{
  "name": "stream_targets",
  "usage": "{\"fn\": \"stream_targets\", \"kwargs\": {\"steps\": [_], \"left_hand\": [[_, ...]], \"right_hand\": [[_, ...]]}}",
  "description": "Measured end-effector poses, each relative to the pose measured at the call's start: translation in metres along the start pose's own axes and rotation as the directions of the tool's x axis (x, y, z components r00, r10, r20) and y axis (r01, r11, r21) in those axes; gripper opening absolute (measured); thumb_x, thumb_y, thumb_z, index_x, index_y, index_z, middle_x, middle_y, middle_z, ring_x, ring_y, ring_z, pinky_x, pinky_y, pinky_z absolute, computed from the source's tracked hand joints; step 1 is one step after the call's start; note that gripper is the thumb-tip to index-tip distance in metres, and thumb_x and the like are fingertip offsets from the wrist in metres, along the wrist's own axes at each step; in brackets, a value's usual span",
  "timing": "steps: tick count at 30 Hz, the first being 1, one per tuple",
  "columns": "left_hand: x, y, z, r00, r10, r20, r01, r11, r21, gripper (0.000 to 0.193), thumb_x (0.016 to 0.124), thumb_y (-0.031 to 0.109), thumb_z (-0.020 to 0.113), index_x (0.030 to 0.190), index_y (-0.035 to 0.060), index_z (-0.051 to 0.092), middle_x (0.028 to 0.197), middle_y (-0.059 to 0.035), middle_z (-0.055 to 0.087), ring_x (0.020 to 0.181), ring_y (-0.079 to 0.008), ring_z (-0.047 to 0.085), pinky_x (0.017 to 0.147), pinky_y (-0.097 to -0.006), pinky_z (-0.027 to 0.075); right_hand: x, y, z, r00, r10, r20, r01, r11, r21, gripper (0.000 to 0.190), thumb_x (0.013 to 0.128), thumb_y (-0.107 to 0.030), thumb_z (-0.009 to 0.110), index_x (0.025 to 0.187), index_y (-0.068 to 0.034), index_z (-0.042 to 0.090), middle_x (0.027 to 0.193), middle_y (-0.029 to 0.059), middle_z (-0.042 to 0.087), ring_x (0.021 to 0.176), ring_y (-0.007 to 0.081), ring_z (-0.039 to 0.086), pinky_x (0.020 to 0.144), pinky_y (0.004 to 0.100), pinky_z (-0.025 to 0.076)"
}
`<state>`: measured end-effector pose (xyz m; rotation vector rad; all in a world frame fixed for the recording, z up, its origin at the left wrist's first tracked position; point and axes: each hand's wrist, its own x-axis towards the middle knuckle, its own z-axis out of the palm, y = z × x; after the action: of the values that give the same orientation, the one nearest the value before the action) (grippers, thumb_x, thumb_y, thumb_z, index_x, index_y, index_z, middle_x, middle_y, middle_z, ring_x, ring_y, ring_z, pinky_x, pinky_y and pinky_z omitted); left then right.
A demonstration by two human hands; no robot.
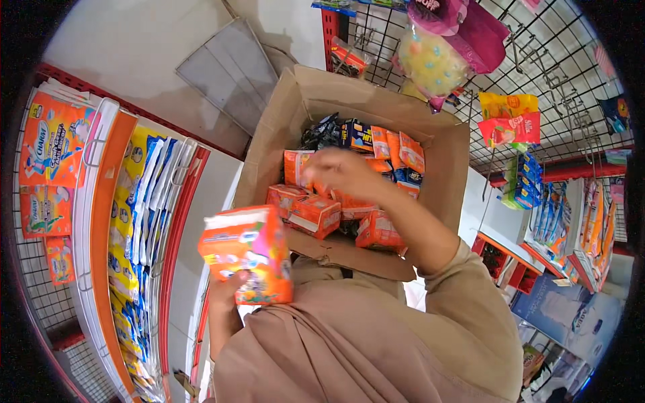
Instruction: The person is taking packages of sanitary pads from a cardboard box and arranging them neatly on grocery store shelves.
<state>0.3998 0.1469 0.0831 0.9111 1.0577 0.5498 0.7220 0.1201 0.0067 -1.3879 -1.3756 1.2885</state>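
Observation:
My left hand (229, 292) holds an orange plastic-wrapped pack (252, 257) upright, left of my body, with the thumb on its front. A large cardboard box (443, 166) stands open in front of me. Over its contents is my right hand (337, 174), blurred, its fingers bent; whether it touches a pack beneath cannot be told. Inside the box lie several orange packs (315, 216), some dark blue and yellow packs (357, 135) and a crumpled black plastic wrapping (322, 132). The right hand hides part of the middle packs.
A shelf with an orange edge strip (103, 231) on the left holds yellow and blue packets (126, 216). Orange packs (58, 136) stand beyond it. Wire mesh with hooks (559, 75) and hanging goods rises at the right. A grey panel (229, 70) leans behind the box.

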Motion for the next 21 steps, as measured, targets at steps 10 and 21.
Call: {"fn": "stream_targets", "kwargs": {"steps": [10, 21], "left_hand": [[-0.091, 0.027, -0.232, 0.615, 0.773, -0.156, -0.723, 0.632, 0.280, 0.058, 0.070, 0.013, 0.071, 0.120, 0.0017, 0.044, 0.114, -0.0121, 0.054, 0.100, -0.0263, 0.056, 0.081, -0.0419, 0.050], [-0.146, 0.085, -0.201, -0.165, 0.982, -0.092, 0.090, 0.108, 0.990, 0.084, 0.066, 0.009, 0.079, 0.134, 0.0014, 0.029, 0.128, -0.0172, 0.045, 0.113, -0.0277, 0.049, 0.093, -0.0427, 0.046]], "right_hand": [[-0.008, 0.119, -0.048, 0.912, 0.407, -0.060, -0.324, 0.619, -0.716, 0.065, 0.058, -0.031, 0.080, 0.115, -0.010, 0.058, 0.117, 0.0149, 0.056, 0.108, 0.0310, 0.052, 0.090, 0.0389, 0.042], [-0.030, 0.090, -0.091, 0.820, 0.273, -0.503, -0.299, 0.954, 0.030, 0.041, 0.082, -0.025, 0.062, 0.115, -0.001, 0.056, 0.108, 0.0109, 0.061, 0.098, 0.0177, 0.056, 0.086, 0.0296, 0.043]]}}
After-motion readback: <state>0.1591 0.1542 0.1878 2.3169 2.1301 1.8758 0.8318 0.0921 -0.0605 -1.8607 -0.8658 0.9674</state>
